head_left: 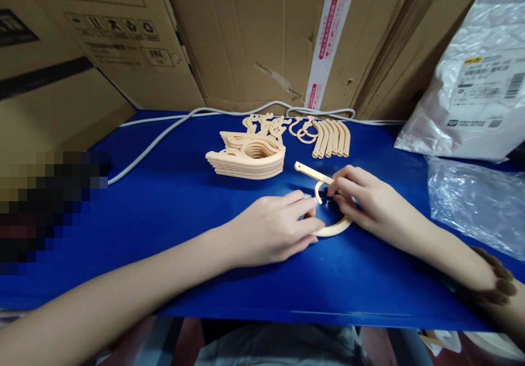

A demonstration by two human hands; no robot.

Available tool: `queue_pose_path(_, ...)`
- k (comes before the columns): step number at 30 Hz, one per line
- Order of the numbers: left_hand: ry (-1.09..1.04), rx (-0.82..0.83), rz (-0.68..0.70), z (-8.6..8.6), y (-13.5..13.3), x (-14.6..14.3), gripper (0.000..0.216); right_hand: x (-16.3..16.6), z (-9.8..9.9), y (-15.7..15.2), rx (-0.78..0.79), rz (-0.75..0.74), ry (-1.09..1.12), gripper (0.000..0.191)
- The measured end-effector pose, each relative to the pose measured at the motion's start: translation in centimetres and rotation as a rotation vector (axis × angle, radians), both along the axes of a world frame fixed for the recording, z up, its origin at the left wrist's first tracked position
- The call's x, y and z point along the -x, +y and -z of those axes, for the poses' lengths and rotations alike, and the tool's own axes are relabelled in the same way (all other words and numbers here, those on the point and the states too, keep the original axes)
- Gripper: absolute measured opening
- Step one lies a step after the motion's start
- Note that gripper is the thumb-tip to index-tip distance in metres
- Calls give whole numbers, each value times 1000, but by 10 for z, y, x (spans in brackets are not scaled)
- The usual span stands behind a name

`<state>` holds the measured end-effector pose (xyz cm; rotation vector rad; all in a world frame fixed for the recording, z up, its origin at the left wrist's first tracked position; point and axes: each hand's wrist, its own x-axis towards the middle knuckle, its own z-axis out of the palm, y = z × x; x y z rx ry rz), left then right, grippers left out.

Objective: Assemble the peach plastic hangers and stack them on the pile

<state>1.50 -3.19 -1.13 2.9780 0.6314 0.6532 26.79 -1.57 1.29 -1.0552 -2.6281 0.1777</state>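
Near the middle of the blue table, my left hand point(281, 226) is closed on the left part of a beige plastic hanger piece, whose curved lower edge point(335, 229) shows between my hands. My right hand point(363, 193) pinches a narrow beige hanger arm point(309, 172) with a small hole at its free end. A curved beige hook point(317, 192) shows between the hands; whether it is joined to the other pieces is hidden by my fingers. Beyond my left hand lies a neat stack of beige hanger pieces point(246, 166).
Loose hooks point(301, 131) and a row of hanger arms point(332, 139) lie behind the stack. A white cable point(164, 131) runs along the back, before cardboard boxes point(254, 38). At right are a white plastic parcel bag point(463, 98) and clear plastic film point(476, 204).
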Motion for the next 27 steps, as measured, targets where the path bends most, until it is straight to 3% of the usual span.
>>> queue_pose_path(4,-21,-27,16,1,-6,-3,23,-3,2,3,31,10,37,16)
queue_pose_path(8,-82,6,-82,-27,0,3,28,-7,4,9,-16,6,17,15)
queue_pose_path(12,-100,63,-448,-78,42,17,25,-12,6,13,-31,-5,3,13)
queue_pose_path(15,1,158,-743,-100,93,26,28,-13,7,14,-40,-10,0,12)
queue_pose_path(17,123,230,-846,-100,126,29,30,-14,7,14,-45,-8,-6,12)
queue_pose_path(20,261,344,-893,-89,164,31,33,-14,6,14,-53,5,-28,12)
queue_pose_path(27,345,426,-902,-77,193,27,41,-12,7,14,-53,34,-43,14)
